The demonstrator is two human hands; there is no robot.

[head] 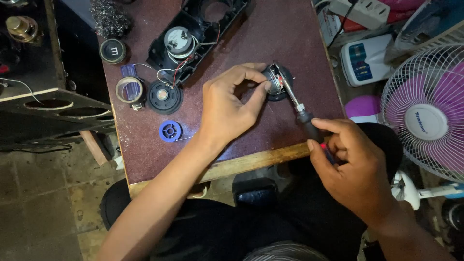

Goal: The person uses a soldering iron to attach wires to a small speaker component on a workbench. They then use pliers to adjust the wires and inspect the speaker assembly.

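My left hand [231,104] pinches a small round black speaker driver [279,83] that rests on the dark red tabletop [285,34]. My right hand [352,164] grips the black handle of a soldering iron [302,113]. Its metal shaft slants up to the left and its tip touches the driver near my left fingertips. Red wires show on the driver's back.
An opened black speaker housing [193,34] with a driver and wires lies at the back. Nearby are a loose black speaker [165,96], a blue solder spool [170,131], a tape roll [129,89], a round black cap [112,51] and steel wool [110,17]. A pink-bladed fan [427,111] stands right.
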